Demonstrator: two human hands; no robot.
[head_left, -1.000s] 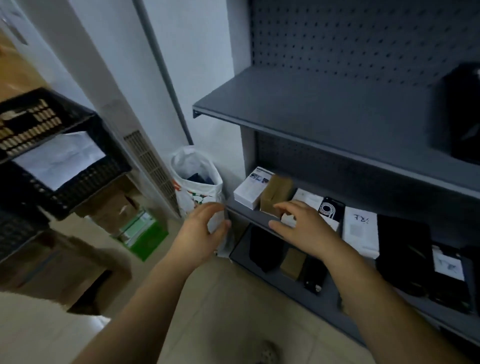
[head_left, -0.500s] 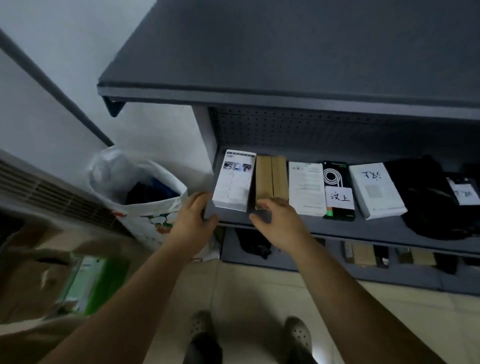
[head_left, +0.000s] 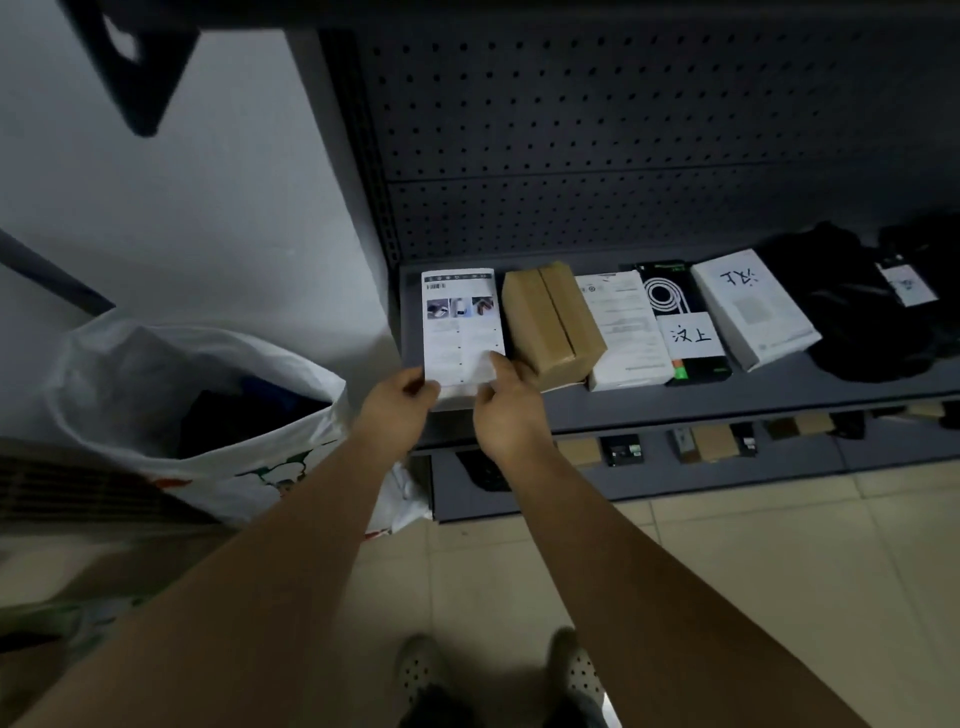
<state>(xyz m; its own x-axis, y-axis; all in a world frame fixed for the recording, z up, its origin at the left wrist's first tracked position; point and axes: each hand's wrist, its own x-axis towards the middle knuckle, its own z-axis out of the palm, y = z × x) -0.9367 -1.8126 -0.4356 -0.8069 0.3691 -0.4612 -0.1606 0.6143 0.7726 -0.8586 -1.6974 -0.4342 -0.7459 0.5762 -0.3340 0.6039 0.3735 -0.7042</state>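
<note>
The white box lay at the left end of the shelf, touching the brown carton. Its near corners were pinched by the left hand and the right hand. It would best be drawn straight out, kept level, so the carton was not dragged. Earlier, the right hand had been placed at the carton.
</note>
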